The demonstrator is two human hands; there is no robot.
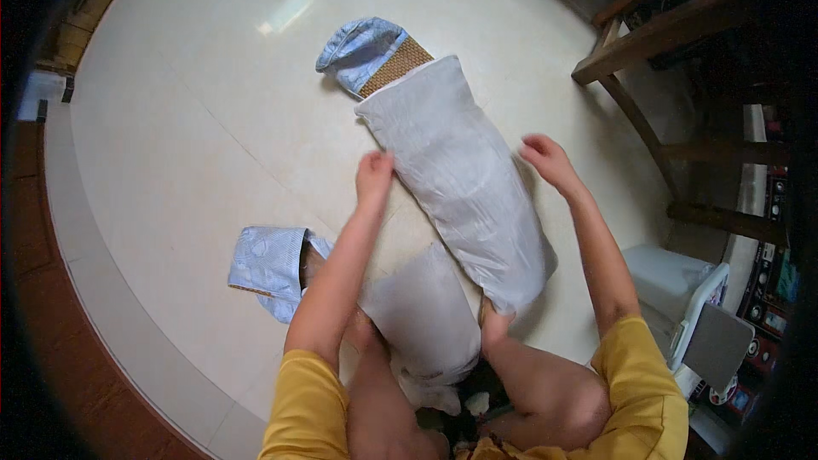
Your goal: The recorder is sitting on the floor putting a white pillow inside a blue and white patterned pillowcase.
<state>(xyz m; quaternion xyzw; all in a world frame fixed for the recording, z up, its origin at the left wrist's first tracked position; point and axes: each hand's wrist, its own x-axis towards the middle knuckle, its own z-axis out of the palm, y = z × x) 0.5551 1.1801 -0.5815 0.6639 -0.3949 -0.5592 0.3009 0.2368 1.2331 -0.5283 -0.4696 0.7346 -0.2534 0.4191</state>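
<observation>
A long stuffed pillow in a grey-white inner cover [460,172] lies slantwise on the floor. From its far end sticks a woven brown mat-like piece [397,66] with blue patterned cloth [364,45] around it. My left hand [375,172] is at the pillow's left edge, fingers curled; whether it pinches the cover is unclear. To the right of the pillow, my right hand [542,153] hangs apart from it with nothing in it, fingers bent. A second grey-white piece [425,313] lies between my legs. Another blue patterned cloth [267,262] with a woven edge lies left of my left forearm.
Wooden furniture legs and rails [664,25] stand at the upper right. A pale plastic container [664,281] and a grey panel [719,338] are right of my right arm. A tiled border [128,326] curves along the left side of the glossy floor [192,160].
</observation>
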